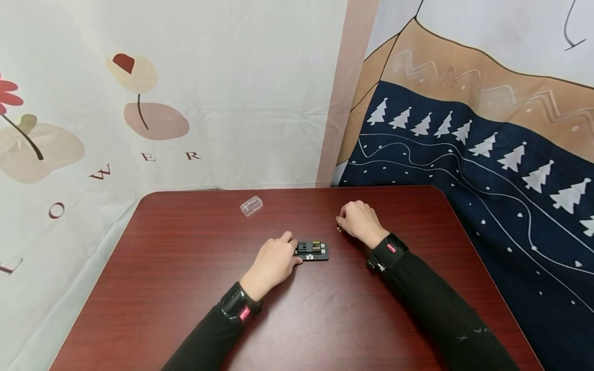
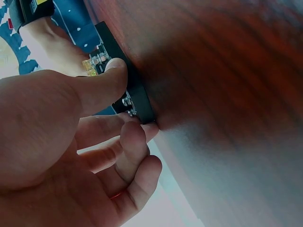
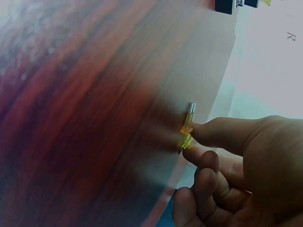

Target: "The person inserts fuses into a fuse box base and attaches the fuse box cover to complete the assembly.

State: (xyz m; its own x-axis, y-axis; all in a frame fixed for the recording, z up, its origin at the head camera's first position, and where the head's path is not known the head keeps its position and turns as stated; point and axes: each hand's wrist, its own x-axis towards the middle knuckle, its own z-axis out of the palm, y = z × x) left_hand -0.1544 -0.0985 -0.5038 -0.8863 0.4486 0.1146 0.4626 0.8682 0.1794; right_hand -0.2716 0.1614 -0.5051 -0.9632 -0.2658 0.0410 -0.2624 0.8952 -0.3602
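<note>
My left hand (image 1: 273, 262) grips the left end of a small black board (image 1: 319, 257) on the table, thumb along its near side in the left wrist view. Raised black parts, metal screws (image 2: 127, 101) and a yellow piece (image 2: 88, 67) stand on that board. To the right, apart from it, my right hand (image 1: 361, 221) pinches a small see-through yellow part with a metal end (image 3: 188, 124) between thumb and index finger. Its other fingers are curled in. Fingers hide some of the board's left end.
A clear plastic case (image 1: 251, 206) lies near the back edge of the reddish-brown table (image 1: 185, 288). Behind the table hang a pale printed cloth (image 1: 260, 103) and a dark blue one with white trees (image 1: 417, 154).
</note>
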